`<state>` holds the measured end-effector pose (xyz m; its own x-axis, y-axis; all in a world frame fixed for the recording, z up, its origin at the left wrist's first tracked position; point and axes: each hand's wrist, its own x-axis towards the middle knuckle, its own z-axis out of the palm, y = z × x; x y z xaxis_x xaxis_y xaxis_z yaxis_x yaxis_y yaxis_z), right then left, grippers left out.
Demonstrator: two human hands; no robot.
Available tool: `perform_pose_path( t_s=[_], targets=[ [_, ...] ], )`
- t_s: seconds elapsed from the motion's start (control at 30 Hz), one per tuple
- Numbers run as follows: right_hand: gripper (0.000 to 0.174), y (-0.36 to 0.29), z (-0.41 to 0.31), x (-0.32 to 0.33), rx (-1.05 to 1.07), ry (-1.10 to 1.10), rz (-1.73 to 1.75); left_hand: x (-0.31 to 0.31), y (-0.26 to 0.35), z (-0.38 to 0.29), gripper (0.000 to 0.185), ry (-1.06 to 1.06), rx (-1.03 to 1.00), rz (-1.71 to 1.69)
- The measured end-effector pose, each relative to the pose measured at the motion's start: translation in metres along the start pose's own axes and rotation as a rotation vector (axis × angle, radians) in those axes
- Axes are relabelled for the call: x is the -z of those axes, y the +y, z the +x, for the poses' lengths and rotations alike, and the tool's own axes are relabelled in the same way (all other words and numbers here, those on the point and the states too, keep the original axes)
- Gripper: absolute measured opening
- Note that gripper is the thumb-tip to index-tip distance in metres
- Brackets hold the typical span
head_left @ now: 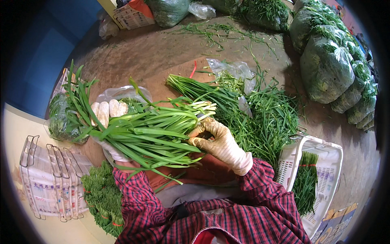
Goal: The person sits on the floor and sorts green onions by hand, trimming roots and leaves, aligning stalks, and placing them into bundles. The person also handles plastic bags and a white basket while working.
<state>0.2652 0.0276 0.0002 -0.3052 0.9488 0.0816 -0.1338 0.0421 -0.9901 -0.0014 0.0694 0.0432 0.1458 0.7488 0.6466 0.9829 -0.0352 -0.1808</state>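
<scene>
My left hand point(111, 114), in a stained white glove, grips a loose bunch of garlic chives point(152, 129) from below. The fingers curl up over its far side, and the long leaves reach past the wrist. The pale stem ends point(208, 107) point right. At those ends my right hand point(224, 140), in a dirtier glove, has thumb and forefinger bent into a ring, their tips pinching leaves on the bunch's near side. Something dark shows inside the ring; I cannot tell what it is. Just beyond lies another bundle of chives point(195, 88), aligned on the pile.
A heap of loose chives point(268, 119) spreads to the right. Beside it, a white plastic basket point(330, 170) holds a banded bunch point(306, 183). At left stand banded bunches point(105, 195) and stacked wire-handled crates point(54, 183). Full plastic bags point(327, 67) line the far right.
</scene>
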Motion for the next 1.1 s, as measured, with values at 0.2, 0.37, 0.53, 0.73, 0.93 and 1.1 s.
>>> perform_pose_path(
  t_s=[0.2,0.37,0.53,0.73,0.93,1.1],
  targets=[
    [0.010,0.006,-0.008,0.015,-0.065,-0.002,0.297,0.000,0.014,0.023,0.031,0.068,0.264,-2.453],
    [0.007,0.017,-0.038,0.065,-0.138,0.113,0.168,0.004,0.018,0.014,0.039,0.219,0.456,-2.342],
    [0.014,0.034,-0.063,0.089,-0.324,0.434,-0.425,0.003,0.002,0.020,0.040,0.105,0.247,-2.587],
    [0.027,-0.007,-0.053,0.030,0.264,0.129,-0.524,0.025,0.027,0.019,0.035,0.311,0.826,-2.291],
    [0.024,-0.018,-0.023,-0.031,0.324,-0.012,-0.900,0.041,0.043,0.020,0.039,0.259,0.738,-2.343],
    [0.012,0.015,-0.054,0.006,0.238,0.087,-0.765,0.045,0.032,0.010,0.052,0.353,0.948,-2.091]
  ],
)
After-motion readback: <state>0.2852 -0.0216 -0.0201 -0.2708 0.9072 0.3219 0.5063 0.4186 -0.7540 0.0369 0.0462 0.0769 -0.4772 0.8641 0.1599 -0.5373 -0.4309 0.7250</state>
